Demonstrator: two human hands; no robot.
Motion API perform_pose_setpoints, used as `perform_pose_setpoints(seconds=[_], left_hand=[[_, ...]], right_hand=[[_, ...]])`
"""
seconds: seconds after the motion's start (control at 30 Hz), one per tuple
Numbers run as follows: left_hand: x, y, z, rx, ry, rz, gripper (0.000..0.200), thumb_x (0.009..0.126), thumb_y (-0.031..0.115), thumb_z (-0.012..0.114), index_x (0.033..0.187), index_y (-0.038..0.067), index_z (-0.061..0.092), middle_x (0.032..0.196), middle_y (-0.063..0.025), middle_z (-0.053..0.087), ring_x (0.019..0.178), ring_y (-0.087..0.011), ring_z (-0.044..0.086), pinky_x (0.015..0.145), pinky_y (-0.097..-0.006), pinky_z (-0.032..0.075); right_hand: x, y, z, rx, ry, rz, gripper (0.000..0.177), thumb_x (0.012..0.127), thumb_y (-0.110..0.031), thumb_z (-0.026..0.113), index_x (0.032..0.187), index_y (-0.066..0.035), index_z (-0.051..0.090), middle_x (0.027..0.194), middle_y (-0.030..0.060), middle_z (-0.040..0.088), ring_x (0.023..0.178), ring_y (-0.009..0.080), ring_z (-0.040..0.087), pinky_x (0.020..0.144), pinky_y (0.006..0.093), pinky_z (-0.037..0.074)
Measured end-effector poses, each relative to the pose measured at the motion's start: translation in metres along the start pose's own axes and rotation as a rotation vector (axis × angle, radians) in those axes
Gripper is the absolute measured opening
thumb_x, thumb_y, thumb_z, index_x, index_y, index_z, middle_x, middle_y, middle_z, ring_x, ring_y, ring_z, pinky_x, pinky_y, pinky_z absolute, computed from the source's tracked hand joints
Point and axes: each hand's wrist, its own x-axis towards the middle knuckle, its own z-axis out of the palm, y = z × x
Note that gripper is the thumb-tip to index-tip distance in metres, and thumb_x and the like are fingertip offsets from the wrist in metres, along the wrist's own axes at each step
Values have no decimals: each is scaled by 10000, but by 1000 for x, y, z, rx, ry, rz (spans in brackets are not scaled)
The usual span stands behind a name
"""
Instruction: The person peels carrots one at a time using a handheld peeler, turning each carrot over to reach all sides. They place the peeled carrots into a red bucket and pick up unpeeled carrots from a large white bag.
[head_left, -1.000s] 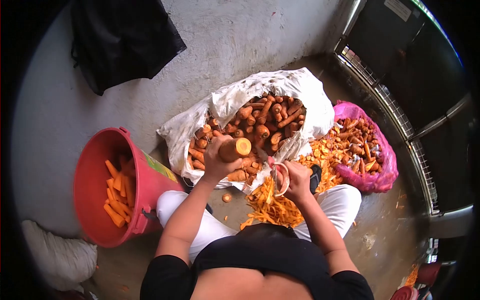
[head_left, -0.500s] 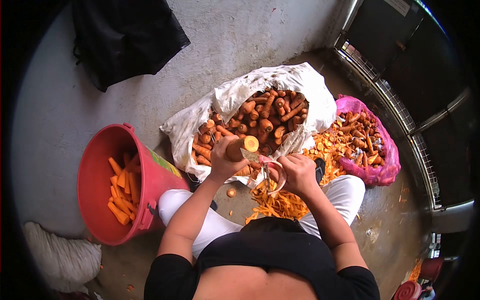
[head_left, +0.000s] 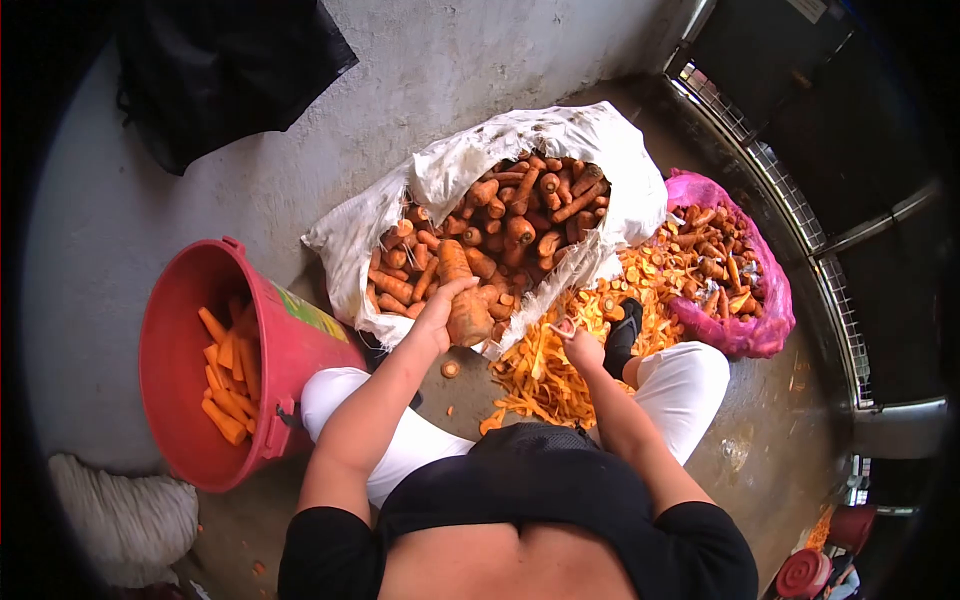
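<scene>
My left hand (head_left: 438, 315) is wrapped around a thick unpeeled carrot (head_left: 468, 318), its broad end tilted down toward me. Behind that carrot opens a white sack (head_left: 625, 165) full of unpeeled carrots (head_left: 520, 230). My right hand (head_left: 584, 348) is closed on a peeler (head_left: 563, 329) with a pinkish handle, apart from the carrot; its blade is hard to make out. Below the peeler, orange peelings (head_left: 545, 385) are heaped on the floor between my legs.
To my left leans a red bucket (head_left: 165, 400) with peeled carrots (head_left: 232, 370) inside. A pink bag (head_left: 770, 330) of carrot pieces stands at the right, beside cut ends on the floor. A black bag (head_left: 230, 80) hangs on the wall. One carrot slice (head_left: 450, 369) lies near my knee.
The carrot in my left hand has turned from its pale cut end facing up to its broad end pointing down toward me. My right hand has drawn lower, away from it, with the peeler.
</scene>
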Motion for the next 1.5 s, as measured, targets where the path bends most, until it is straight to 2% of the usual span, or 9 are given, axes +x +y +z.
perform_pose_setpoints(seconds=[0.47,0.8,0.93,1.0,1.03,1.07,1.13,1.33,1.5], left_hand=[[6,60,-2,-96,3,303,387,796,345,709,1018,70,551,831,-77,628,728,-206,649,682,-378,571],[-9,84,-33,-301,77,377,396,794,360,703,1075,107,587,917,-83,623,819,-223,645,757,-403,555],[-23,87,-29,-277,85,375,390,795,354,708,1086,121,591,975,-70,624,866,-218,639,797,-402,547],[-21,86,-33,-243,56,394,430,795,385,709,1110,125,575,1023,-65,622,921,-215,629,818,-401,538],[-21,86,-32,-224,48,398,456,795,409,707,1119,121,567,1023,-69,623,923,-217,629,821,-405,536],[-21,85,-31,-206,40,402,481,795,434,704,1127,117,559,1024,-74,623,924,-219,629,824,-409,535],[-27,83,-25,-254,27,362,475,841,442,670,1136,90,550,1006,-86,619,882,-228,641,798,-400,554],[-12,72,-23,-187,-40,387,720,816,688,551,1162,58,499,926,-123,611,814,-256,656,737,-434,570],[-15,69,-11,-170,-123,357,543,918,575,483,1053,55,563,839,-131,644,718,-257,668,663,-389,577]], right_hand=[[3,-92,6,-163,-63,-340,370,876,-459,556,976,-108,621,807,147,684,778,340,668,665,444,512],[41,-187,-19,266,145,-421,415,848,-431,629,1019,-54,624,900,214,676,833,354,669,726,419,520],[42,-170,-61,780,-259,-283,546,885,-393,659,1240,7,551,756,22,643,628,85,580,531,233,421],[35,-153,-94,692,-324,-341,632,869,-428,676,1316,-19,496,690,-18,568,540,44,482,475,185,334],[31,-148,-106,668,-272,-398,691,864,-459,673,1339,-3,463,693,-20,552,508,41,428,468,195,323],[30,-141,-114,688,-197,-502,685,847,-542,642,1249,0,525,918,66,618,715,97,567,620,226,440],[-7,-154,-162,733,-301,-463,726,876,-571,586,1270,31,491,903,60,603,654,84,530,566,213,410],[-13,-163,-176,911,-408,-643,348,995,-290,500,1190,-1,510,735,27,590,412,31,377,373,183,273],[-34,-167,-164,853,-294,-867,350,986,-260,536,1273,-61,547,896,-10,610,818,81,550,732,250,439]])
